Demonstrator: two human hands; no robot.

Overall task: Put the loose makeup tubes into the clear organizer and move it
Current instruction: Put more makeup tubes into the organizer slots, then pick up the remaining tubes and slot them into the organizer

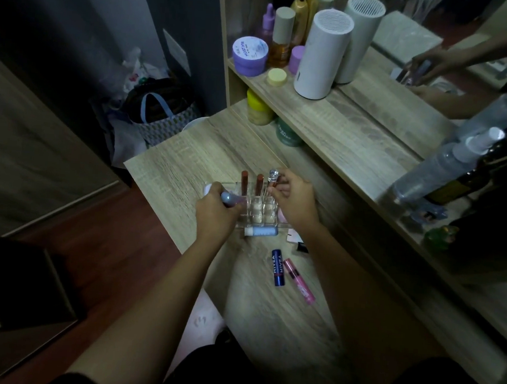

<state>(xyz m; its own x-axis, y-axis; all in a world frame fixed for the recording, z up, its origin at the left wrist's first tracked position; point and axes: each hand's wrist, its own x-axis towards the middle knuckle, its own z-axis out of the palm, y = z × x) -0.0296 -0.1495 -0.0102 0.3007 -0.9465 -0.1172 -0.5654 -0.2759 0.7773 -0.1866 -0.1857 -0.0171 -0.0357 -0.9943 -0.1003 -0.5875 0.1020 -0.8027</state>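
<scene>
Nearest the camera, two bare forearms are stretched from 6 o'clock toward the middle of the counter [188,157], where the clear organizer [255,210] stands. The left hand [216,211] is closed around a pale blue tube [227,198] at the organizer's 9 o'clock side, the fingers clamped on it, apparently so that it can be dropped into a cell. The right hand [295,200] is at the organizer's 2 o'clock corner, its fingers pinched on a clear-capped tube [273,178] that is held upright, seemingly to be steered into the back row. Two reddish tubes [251,182] are already seated upright in that row, while the nearer cells look empty. Still loose on the counter are a white-and-blue tube [261,231] lying against the organizer's 6 o'clock edge, a dark blue Nivea stick [277,267] and a pink tube [298,280] at 5 o'clock, left within easy reach. The filling is judged partly done, and the organizer is not yet moved.
</scene>
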